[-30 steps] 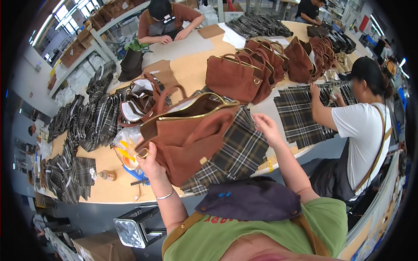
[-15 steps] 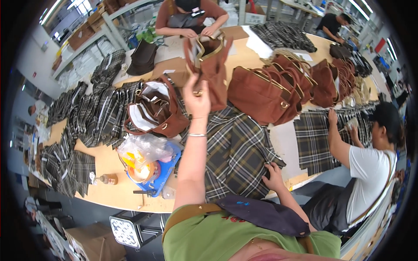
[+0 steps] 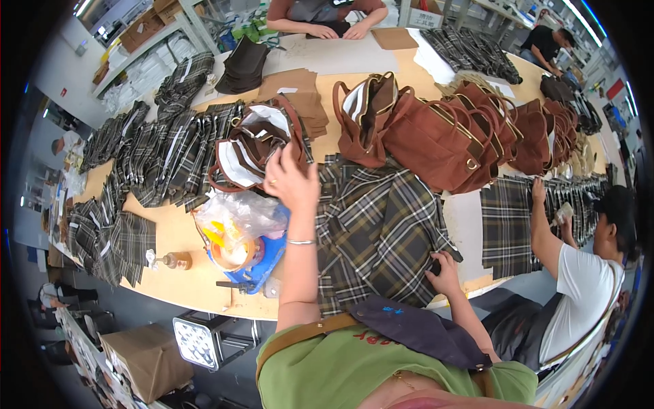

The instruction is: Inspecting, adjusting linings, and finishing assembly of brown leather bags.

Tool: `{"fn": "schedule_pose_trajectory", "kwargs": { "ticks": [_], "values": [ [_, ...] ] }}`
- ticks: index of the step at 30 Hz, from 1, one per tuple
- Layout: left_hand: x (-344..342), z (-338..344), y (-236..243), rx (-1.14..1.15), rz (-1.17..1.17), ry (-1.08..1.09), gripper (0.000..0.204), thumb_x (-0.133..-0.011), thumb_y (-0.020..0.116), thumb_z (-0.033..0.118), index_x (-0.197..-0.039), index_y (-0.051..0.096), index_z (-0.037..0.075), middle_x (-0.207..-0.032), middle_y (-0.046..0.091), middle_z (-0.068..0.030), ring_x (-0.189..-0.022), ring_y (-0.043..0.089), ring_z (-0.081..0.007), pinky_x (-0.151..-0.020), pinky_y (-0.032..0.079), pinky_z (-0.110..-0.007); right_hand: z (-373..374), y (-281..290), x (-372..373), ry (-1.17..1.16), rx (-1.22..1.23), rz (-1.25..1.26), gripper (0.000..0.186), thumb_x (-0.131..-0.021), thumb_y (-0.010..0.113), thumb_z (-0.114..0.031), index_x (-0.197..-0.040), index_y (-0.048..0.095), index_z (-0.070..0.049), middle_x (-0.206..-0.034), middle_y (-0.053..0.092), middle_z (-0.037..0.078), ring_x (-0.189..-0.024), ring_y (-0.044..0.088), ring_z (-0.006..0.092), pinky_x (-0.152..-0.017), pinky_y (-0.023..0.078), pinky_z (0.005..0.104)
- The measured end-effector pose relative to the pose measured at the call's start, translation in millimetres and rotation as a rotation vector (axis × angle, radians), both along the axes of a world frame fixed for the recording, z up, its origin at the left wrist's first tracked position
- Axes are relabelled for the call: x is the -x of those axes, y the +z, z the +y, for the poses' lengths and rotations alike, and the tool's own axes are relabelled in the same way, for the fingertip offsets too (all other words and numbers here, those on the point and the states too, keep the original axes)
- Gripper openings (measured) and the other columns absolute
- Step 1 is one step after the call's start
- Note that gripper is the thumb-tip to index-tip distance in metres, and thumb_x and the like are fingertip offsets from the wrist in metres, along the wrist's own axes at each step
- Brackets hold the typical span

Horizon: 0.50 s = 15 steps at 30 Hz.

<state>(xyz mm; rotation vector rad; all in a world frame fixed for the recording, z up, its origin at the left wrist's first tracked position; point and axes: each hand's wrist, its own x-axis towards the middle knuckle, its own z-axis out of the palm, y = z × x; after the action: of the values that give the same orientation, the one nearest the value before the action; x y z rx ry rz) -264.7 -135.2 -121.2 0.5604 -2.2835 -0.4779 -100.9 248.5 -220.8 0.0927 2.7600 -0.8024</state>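
My left hand (image 3: 294, 180) is raised at the right side of a reddish-brown handbag (image 3: 294, 140) with white lining and a dark inner divider. Its fingers are apart and hold nothing; whether they touch the bag I cannot tell. Dark plaid fabric (image 3: 381, 235) lies in a loose, creased pile before me. At its right edge my right hand (image 3: 446, 274) is closed with the fabric's border between its fingers. Another reddish-brown handbag (image 3: 364, 146) stands upright and open beyond the pile, against a row of similar handbags (image 3: 432, 146).
At left, a blue tray (image 3: 262, 266) carries an orange tub (image 3: 238, 255) and clear plastic (image 3: 242, 215), near a small bottle (image 3: 178, 260). Plaid pieces (image 3: 150, 153) cover the left side. A co-worker (image 3: 579, 273) handles plaid panels (image 3: 507, 211) at right; another person (image 3: 327, 17) works opposite.
My left hand has let go of a reddish-brown handbag, which now stands beside the row, and has moved left to the white-lined handbag. My right hand stays at the plaid fabric's edge.
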Motion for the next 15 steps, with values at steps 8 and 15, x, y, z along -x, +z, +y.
{"fn": "schedule_pose_trajectory", "kwargs": {
  "ticks": [8, 15],
  "values": [
    [39.8, -82.4, 54.5, 0.075, 0.317, -0.208, 0.012, -0.083, 0.067, 0.021, -0.092, 0.069, 0.013, -0.084, 0.058, -0.0086, -0.087, 0.057, -0.0292, -0.079, 0.037, -0.045, 7.8, -6.1, -1.0, -0.007, 0.038, 0.014, 0.057, -0.069, 0.079, -0.020, -0.121, 0.057, -0.014, -0.136, 0.044, 0.022, -0.124, 0.042, 0.0426, -0.105, 0.037, 0.0470],
    [-79.6, 32.3, 233.8, 0.141, 0.515, -0.674, 0.008, -0.077, 0.070, 0.007, -0.084, 0.067, 0.007, -0.078, 0.051, -0.0027, -0.076, 0.050, -0.0232, -0.076, 0.034, -0.038, -39.2, 100.0, 20.7, -0.005, 0.867, -0.104, 0.051, -0.091, 0.063, -0.033, -0.135, 0.046, -0.013, -0.137, 0.046, 0.014, -0.124, 0.048, 0.0305, -0.101, 0.041, 0.0423]
  ]
}}
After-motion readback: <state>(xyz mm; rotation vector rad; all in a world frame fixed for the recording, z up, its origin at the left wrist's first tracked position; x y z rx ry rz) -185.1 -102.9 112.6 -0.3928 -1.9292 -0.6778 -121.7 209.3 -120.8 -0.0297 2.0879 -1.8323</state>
